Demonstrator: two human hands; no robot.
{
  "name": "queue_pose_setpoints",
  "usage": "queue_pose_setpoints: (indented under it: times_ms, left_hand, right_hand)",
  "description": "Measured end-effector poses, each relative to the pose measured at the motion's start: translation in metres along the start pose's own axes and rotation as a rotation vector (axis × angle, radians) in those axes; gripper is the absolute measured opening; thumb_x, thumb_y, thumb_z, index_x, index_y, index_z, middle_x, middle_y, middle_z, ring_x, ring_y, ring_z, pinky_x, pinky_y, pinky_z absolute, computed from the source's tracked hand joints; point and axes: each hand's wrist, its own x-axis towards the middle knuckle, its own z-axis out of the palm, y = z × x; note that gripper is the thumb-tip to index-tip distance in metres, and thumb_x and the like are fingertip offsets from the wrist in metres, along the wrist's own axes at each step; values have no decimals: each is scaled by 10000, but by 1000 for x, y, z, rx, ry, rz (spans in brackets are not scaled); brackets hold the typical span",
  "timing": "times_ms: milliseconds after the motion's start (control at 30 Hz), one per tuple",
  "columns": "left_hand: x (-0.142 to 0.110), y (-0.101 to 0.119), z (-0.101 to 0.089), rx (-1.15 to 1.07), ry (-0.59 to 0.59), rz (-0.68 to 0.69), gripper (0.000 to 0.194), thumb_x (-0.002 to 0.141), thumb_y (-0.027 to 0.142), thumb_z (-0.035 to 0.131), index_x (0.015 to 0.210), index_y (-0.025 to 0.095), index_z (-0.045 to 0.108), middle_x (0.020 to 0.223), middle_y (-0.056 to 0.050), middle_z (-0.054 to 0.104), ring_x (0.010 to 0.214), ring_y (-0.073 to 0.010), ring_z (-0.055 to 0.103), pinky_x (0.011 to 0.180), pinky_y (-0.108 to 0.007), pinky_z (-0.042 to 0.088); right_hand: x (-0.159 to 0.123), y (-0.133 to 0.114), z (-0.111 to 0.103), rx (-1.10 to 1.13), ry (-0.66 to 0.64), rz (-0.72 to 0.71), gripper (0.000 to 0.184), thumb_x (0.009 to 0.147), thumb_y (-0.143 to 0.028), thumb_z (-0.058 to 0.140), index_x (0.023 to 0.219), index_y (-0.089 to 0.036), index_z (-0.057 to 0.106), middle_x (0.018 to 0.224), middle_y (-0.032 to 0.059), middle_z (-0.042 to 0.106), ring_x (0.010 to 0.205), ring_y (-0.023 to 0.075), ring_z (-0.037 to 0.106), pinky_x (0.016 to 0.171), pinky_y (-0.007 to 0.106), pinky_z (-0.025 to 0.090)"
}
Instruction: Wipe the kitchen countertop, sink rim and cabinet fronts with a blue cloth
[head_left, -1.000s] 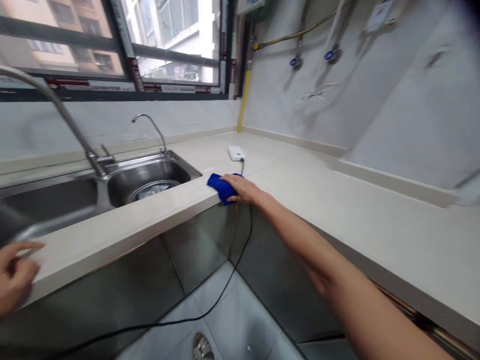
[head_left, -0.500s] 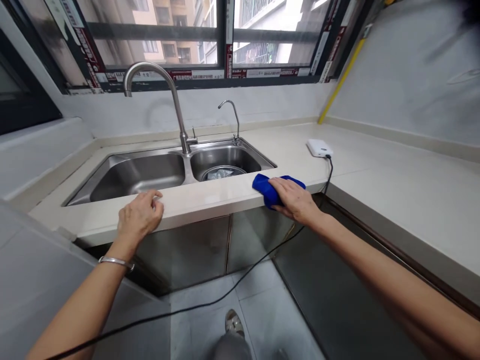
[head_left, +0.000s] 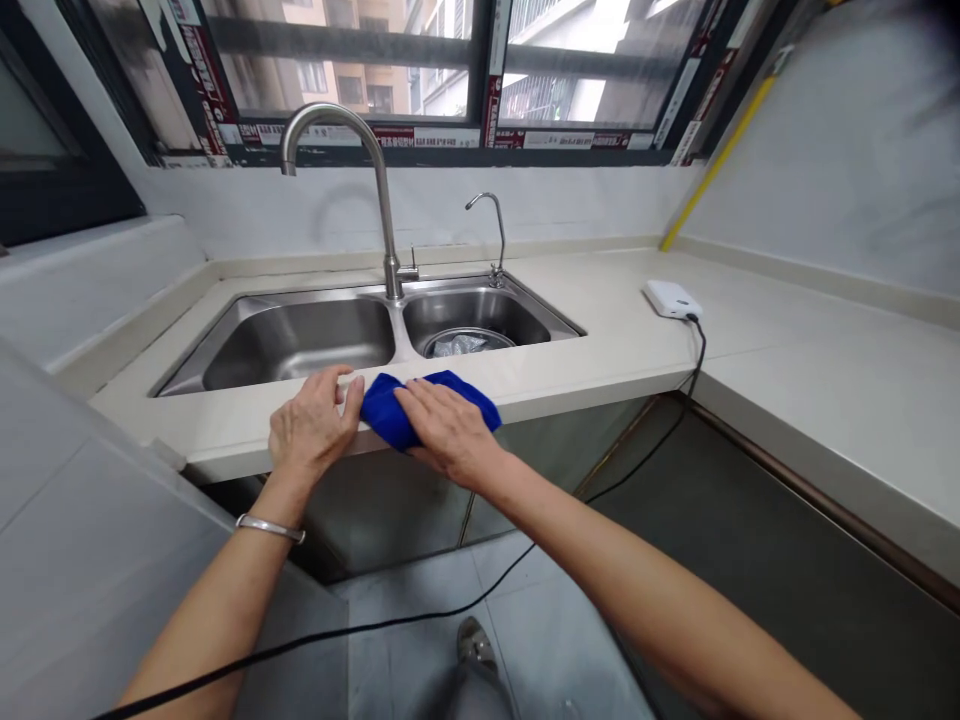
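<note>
The work surface is an L-shaped countertop [head_left: 787, 370] of smooth, pale cream stone with a squared front edge. It runs under a dark-framed window [head_left: 480, 70] and turns along a white wall on the right. Below the front edge, the cabinet fronts are dark and reflective; the floor is laid with grey tiles.

A stainless steel double sink [head_left: 300, 340] with 2 rectangular basins is set into the countertop. The metal has a brushed, dull sheen. A tall gooseneck faucet [head_left: 379, 180] stands on the divider between the basins. A smaller curved tap [head_left: 495, 230] stands behind the right basin, which holds a round metal strainer [head_left: 465, 343].

A flat white device [head_left: 671, 298] with rounded corners lies on the countertop near the corner. A black cable [head_left: 697, 360] leaves it, drops over the front edge and trails across the floor.

The blue cloth [head_left: 390, 405], soft and bunched, lies on the front strip of the countertop, in front of the sink divider, and hangs slightly over the edge.

- Right hand [head_left: 446, 430]: laid flat on the cloth, fingers extended and close together, pressing it against the surface.
- Left hand [head_left: 311, 425]: resting on the counter edge just beside the cloth, fingers loosely curled, thumb touching the cloth's left margin; it grasps nothing. A thin metal bracelet [head_left: 270, 527] circles the wrist.
</note>
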Motion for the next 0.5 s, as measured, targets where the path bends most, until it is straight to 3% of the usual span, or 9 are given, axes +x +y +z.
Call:
queue_pose_setpoints:
  times_ms: [133, 233, 300, 367, 433, 500]
  left_hand:
    - [7, -6, 3, -116, 63, 19, 484, 1012, 517, 332, 1280, 246, 631, 1182, -83, 689, 1021, -274, 657, 856, -385, 485]
    - [9, -12, 3, -156, 102, 47, 509, 1008, 505, 301, 1239, 222, 656, 1214, -109, 677, 1090, -295, 643, 944, -427, 490]
    - [5, -16, 3, -182, 194, 150, 505, 1006, 497, 315, 1233, 200, 654, 1235, -125, 676, 1149, -307, 634, 999, -457, 482]
    - [-1, -17, 4, -220, 239, 366, 501, 1003, 482, 339, 1258, 164, 631, 1288, -148, 671, 1235, -306, 610, 1080, -482, 452]
    - [-9, -16, 5, -233, 85, 568, 501, 1005, 481, 350, 1302, 173, 610, 1379, -137, 643, 1307, -279, 582, 1130, -469, 442]
    - [-16, -9, 5, -214, -75, 559, 533, 1016, 501, 326, 1388, 202, 564, 1450, -103, 606, 1333, -255, 570, 1146, -455, 449]
  right_hand:
    - [27, -39, 6, 41, -14, 31, 716, 883, -209, 696, 1520, -35, 420, 1554, 209, 467, 1443, 323, 446, 1234, 453, 367]
    - [34, -51, 7, 54, -14, 57, 745, 866, -187, 709, 1521, -15, 399, 1560, 221, 451, 1447, 329, 431, 1237, 456, 357]
    - [37, -52, 8, 76, -17, 52, 785, 858, -191, 729, 1535, -22, 370, 1571, 221, 434, 1458, 320, 417, 1245, 454, 344]
    - [41, -46, 6, 116, -47, 0, 815, 848, -236, 766, 1535, -39, 373, 1577, 220, 425, 1475, 312, 399, 1262, 452, 321]
    - [43, -35, 1, 167, -102, -93, 848, 812, -312, 820, 1505, -41, 413, 1563, 232, 439, 1488, 324, 382, 1273, 465, 304]
    - [33, -14, -9, 222, -130, -182, 831, 803, -355, 825, 1478, -51, 447, 1535, 235, 471, 1480, 325, 398, 1261, 476, 331]
